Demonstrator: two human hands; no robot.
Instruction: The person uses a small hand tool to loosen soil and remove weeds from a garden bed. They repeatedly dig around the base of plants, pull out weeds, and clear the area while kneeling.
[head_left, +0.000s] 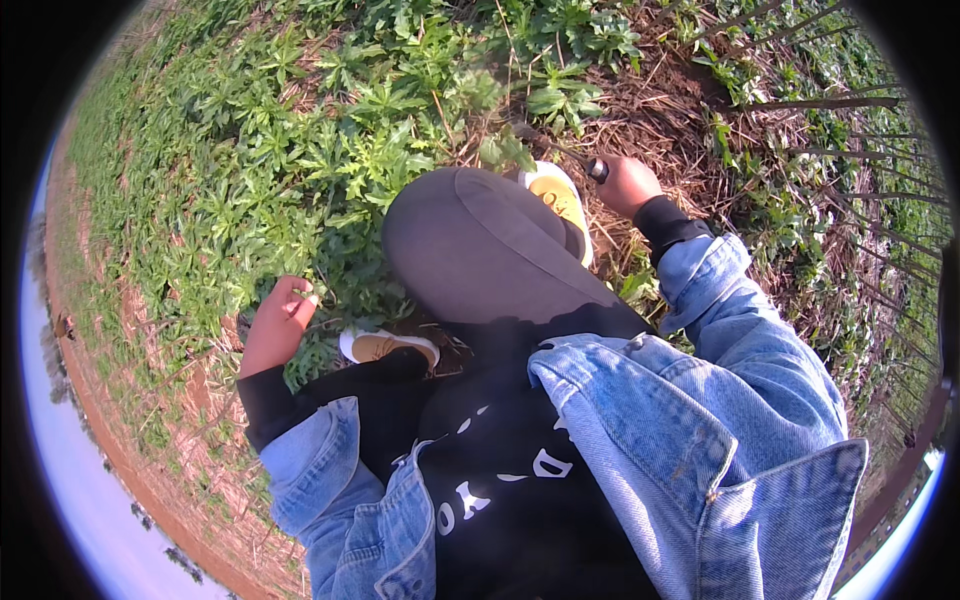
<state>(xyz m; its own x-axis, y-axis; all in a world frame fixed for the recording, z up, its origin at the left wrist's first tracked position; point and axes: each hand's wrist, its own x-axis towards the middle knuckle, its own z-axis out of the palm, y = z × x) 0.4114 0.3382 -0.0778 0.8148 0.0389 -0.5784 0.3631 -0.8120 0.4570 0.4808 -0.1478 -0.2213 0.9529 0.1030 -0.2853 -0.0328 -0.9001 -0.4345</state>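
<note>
My right hand is closed round the dark handle of a hand tool. A thin shaft or blade runs from it toward the upper left, low among the plants; its far end is blurred, so I cannot make out its shape. My left hand hovers by the leafy green weeds at the left, fingers loosely curled, with a gap between thumb and forefinger and nothing seen in them. Bent between both hands is my knee in dark grey trousers. A yellow-and-white shoe stands just left of the tool hand.
Bare brown soil with dry straw lies beyond the right hand. Thin, bare stalks stick out along the right side. My other shoe rests near the left hand. Dense weeds cover the ground ahead and to the left.
</note>
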